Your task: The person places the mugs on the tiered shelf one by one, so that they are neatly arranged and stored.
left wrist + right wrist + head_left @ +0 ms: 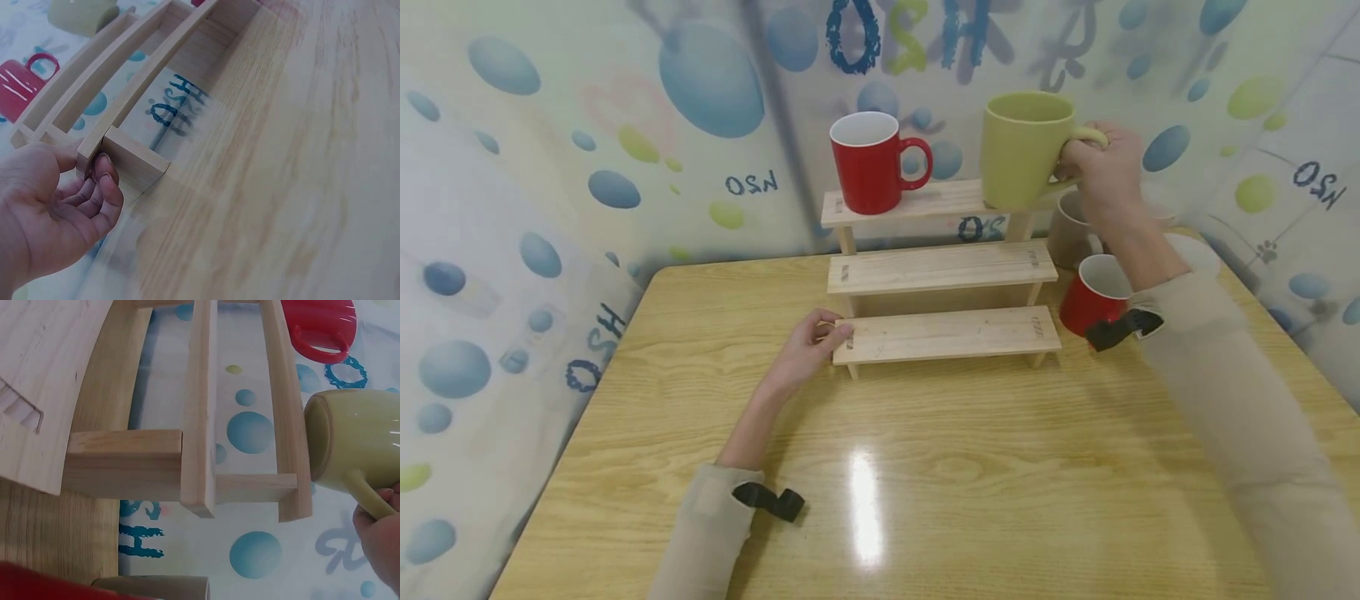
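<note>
Rack on tbl, mug on top L, more mugs R.

Gray mug partly hidden, sleeves cropped

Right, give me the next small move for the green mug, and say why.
Probably ease the green mug down onto the top shelf, beside the red mug, before letting go. The right hand holds its handle there, and the right wrist view shows its underside, so it may not be seated flat.

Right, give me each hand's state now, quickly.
Left hand: closed, pinching the left end of the lowest shelf.
Right hand: closed, holding the yellow-green mug by its handle.
</note>
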`<state>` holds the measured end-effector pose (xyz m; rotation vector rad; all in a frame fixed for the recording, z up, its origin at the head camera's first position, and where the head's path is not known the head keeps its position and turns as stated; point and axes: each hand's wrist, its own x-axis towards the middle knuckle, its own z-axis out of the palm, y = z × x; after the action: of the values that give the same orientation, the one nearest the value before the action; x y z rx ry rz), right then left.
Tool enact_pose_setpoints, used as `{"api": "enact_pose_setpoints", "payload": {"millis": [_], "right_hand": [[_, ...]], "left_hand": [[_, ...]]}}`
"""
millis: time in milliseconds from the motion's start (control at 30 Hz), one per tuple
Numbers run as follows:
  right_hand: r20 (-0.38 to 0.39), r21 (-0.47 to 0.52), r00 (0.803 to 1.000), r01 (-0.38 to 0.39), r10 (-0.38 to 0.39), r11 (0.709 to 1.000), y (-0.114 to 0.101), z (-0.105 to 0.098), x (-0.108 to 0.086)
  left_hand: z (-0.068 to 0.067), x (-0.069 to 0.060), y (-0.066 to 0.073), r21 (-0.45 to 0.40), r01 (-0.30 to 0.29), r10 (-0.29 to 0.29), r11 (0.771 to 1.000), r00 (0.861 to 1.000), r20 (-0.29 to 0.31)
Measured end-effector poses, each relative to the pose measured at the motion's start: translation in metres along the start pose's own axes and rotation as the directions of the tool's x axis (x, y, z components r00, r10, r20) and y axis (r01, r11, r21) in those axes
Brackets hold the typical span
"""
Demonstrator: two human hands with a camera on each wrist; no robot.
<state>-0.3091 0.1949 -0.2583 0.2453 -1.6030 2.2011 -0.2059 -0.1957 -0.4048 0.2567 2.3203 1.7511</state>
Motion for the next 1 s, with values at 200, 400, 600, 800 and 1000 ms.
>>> {"api": "enact_pose_setpoints", "payload": {"millis": [200,400,600,800,1000], "right_hand": [[0.034,-0.044,0.999,0.012,-0.01,0.999,0.012,0.008,0.005],[0.104,-0.029,0.995,0.008,-0.005,1.0,0.017,0.012,0.01],[0.15,-0.043,0.988,-0.015,0.021,0.999,0.019,0.013,0.018],[0.166,-0.073,0.985,-0.042,0.054,0.996,0.02,0.011,0.026],[0.213,-0.089,0.973,-0.069,0.086,0.994,0.018,0.008,0.031]], "left_hand": [[-0.001,-0.001,0.001,-0.014,0.002,-0.002,1.0,1.0,0.004],[-0.001,-0.001,0.001,-0.015,-0.003,0.003,1.0,1.0,0.0],[-0.002,-0.001,0.001,-0.018,-0.004,0.004,1.0,1.0,0.003],[-0.002,0.0,0.001,-0.015,-0.004,0.004,1.0,1.0,0.007],[-0.001,0.0,0.0,-0.013,-0.008,0.008,1.0,1.0,0.008]]}}
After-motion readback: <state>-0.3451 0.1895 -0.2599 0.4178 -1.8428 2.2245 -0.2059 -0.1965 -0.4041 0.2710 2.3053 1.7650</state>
